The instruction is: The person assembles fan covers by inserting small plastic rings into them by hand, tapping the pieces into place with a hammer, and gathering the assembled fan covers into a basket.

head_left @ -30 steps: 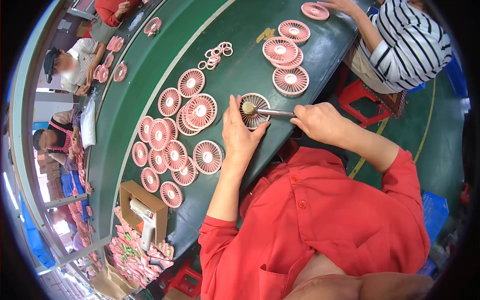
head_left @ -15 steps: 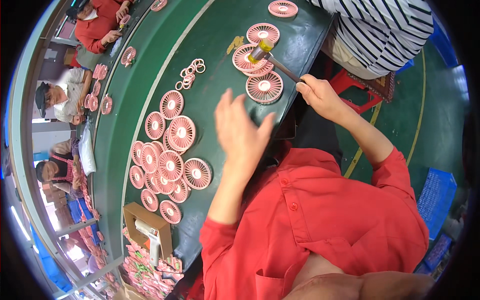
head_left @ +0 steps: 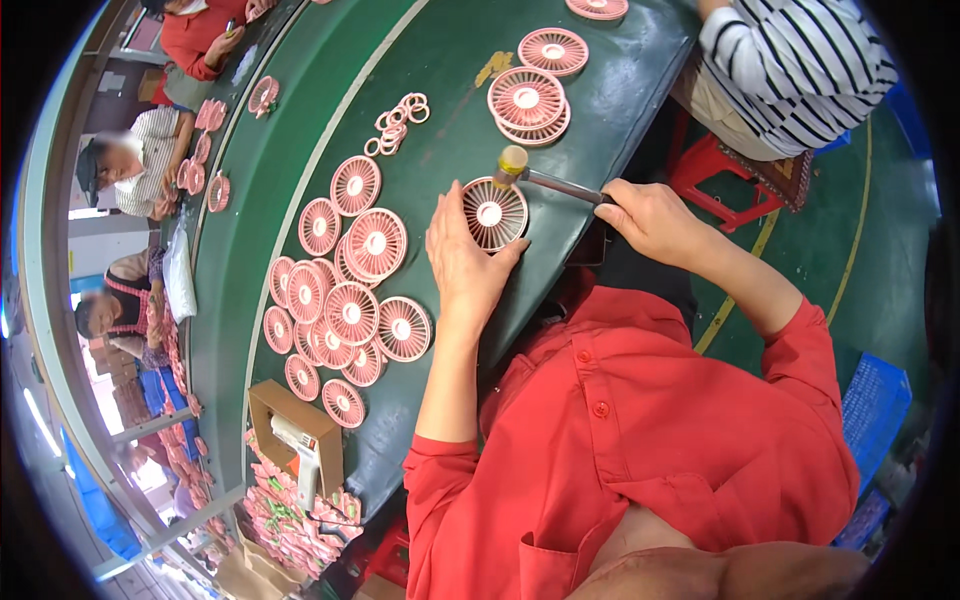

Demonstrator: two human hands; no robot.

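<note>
The left hand [head_left: 462,262], fingers spread wide, steadied a pink fan grille [head_left: 494,213] on the green worktop [head_left: 440,110]; the right hand [head_left: 650,215] gripped a small mallet [head_left: 545,177] (head touching the grille's rim).

One view only: the head camera, the left unit of a pair mounted on my head. It looks steeply down over my chest onto the green table [head_left: 440,90], which runs diagonally from lower left to upper right in the picture. My forearms enter from the lower edge; my left hand [head_left: 462,262] and right hand [head_left: 650,215] sit close below the lens, near picture centre. The fisheye bends the table's edge toward the rim, where distant co-workers appear small at far left. A dark circular border frames the field.
</note>
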